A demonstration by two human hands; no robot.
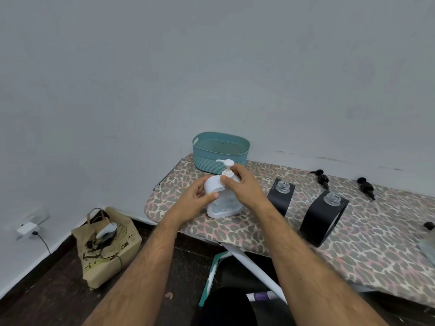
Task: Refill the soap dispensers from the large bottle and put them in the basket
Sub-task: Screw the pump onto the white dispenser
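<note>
Seen from above, a person steadies a white soap dispenser [223, 198] on an ironing board [353, 243] covered in leopard-print fabric. Their left hand [191, 201] grips the dispenser's rounded left side, thumb laid across its front and the other fingers curled behind it. Their right hand [244, 187] closes round the neck just under the white pump head [226, 164], thumb in front, fingers wrapped to the far side — the pump sits on the bottle, its spout pointing left. The dispenser stands upright near the board's left end, and a clear window in its front shows pale contents.

Just behind it, against the grey wall, sits a teal basket [221, 150] with a woven lower band; nothing shows inside it. To the right stand two clear glass dispensers with black labels, both uncapped: the smaller one [281, 195] just beside the right wrist, the larger one [324, 216] farther right and nearer the board's front edge. Two black pump tops [321, 178] [366, 187] lie on the fabric behind them, well apart from each other. At the right border a clear bottle with a black cap [427, 241] is only partly in view.

On the dark floor to the left stands a brown paper bag [108, 245] holding cables — and a white adapter [26, 229] sits plugged in at the wall.
</note>
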